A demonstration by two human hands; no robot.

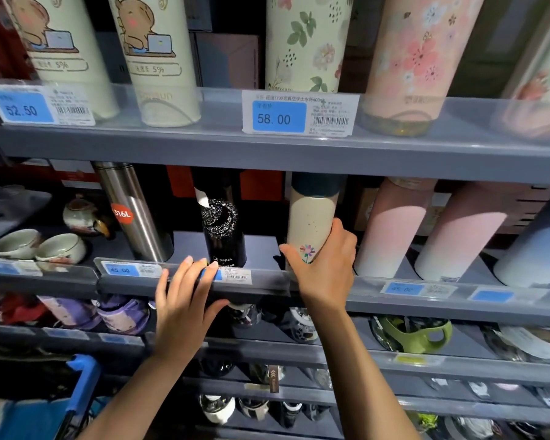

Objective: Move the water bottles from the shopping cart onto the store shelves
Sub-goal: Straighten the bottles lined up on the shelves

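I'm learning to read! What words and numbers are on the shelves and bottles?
"52.50": left price tag, top shelf.
"58.00": middle price tag, top shelf.
"5%": capybara bottle.
"316L": orange sticker on the steel bottle.
"pepsi": black bottle.
"45.00": blurry lower-shelf tag.
Barcode small print: unreadable.

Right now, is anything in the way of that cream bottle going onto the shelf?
Nothing visible. The right hand grips the cream bottle in the gap between the black bottle and the pink bottle, behind the shelf's clear front lip.
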